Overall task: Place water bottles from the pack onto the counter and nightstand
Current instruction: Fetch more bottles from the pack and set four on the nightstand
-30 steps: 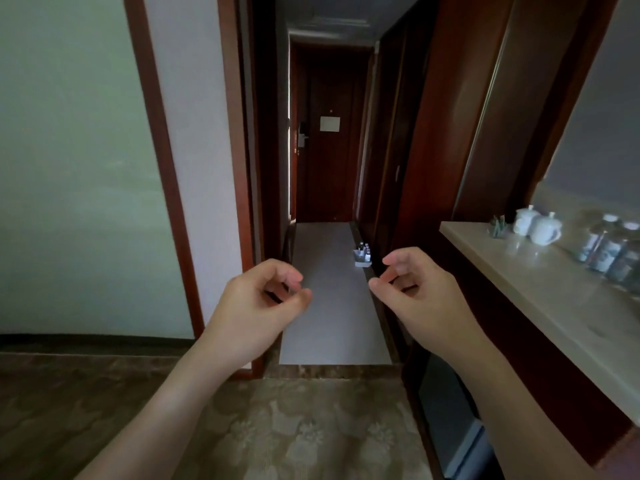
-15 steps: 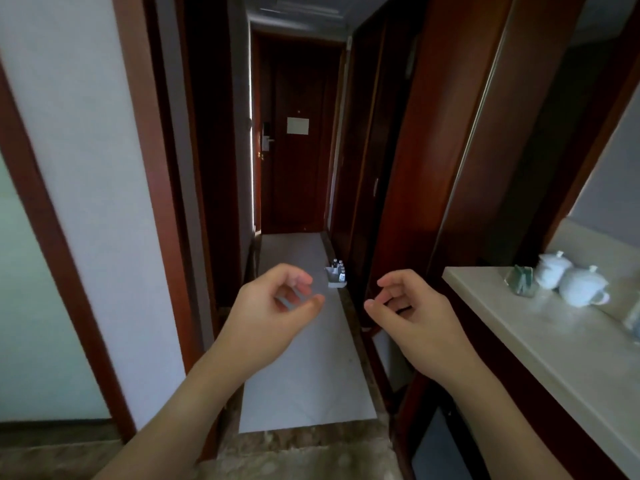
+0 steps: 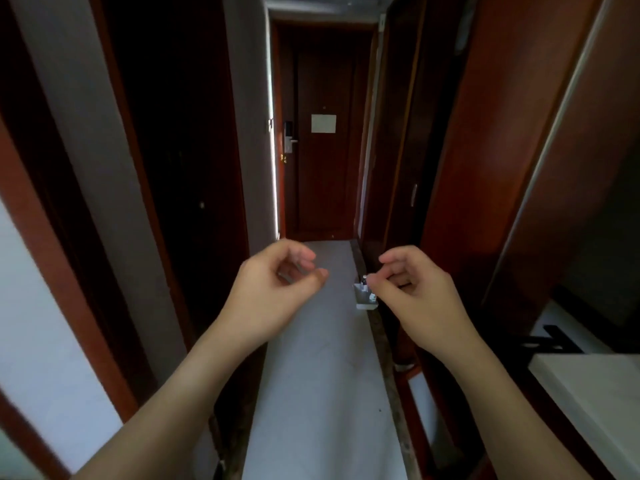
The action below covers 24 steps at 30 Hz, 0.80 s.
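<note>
Narrow hallway, grey floor runner (image 3: 322, 393) leading to a dark door (image 3: 323, 168). Your left hand (image 3: 273, 292) and right hand (image 3: 412, 292) are raised, fingers loosely curled, holding nothing. Pack of bottles (image 3: 363, 299) sits on the floor at the runner's right edge, half hidden behind your right thumb. Step, by my reading: approach. Next: walk up, crouch, take a bottle. Bottles appear upright, caps up; too small to confirm.

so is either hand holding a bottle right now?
No: the left hand and right hand hang loosely curled and empty, with the bottle pack on the hallway floor ahead.
</note>
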Each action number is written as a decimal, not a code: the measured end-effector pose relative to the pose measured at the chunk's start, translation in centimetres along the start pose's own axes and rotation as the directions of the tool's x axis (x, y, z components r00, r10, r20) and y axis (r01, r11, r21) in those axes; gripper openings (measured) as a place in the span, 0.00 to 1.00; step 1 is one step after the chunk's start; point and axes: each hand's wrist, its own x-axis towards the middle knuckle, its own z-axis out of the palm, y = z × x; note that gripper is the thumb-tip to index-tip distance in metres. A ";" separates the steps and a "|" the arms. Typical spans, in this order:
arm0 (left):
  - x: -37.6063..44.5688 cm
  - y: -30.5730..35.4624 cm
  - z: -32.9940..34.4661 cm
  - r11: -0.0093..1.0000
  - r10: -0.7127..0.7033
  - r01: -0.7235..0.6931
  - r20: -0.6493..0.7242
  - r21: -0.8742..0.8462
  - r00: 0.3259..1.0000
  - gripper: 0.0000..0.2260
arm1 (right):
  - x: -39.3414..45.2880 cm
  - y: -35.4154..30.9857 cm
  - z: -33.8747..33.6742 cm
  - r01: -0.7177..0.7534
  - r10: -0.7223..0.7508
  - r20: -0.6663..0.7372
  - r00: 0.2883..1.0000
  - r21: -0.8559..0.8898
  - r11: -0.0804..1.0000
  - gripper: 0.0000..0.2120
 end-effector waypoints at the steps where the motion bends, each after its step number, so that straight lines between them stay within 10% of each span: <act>1: 1.7 -0.7 0.4 1.000 -0.003 0.003 -0.017 0.010 1.000 0.06 | 2.1 0.7 0.3 0.009 -0.009 0.010 1.000 0.001 1.000 0.11; 24: 51.5 -30.4 12.4 0.991 0.101 -0.103 0.033 0.083 0.994 0.07 | 53.7 23.6 9.8 0.008 -0.008 -0.012 1.000 -0.024 1.000 0.08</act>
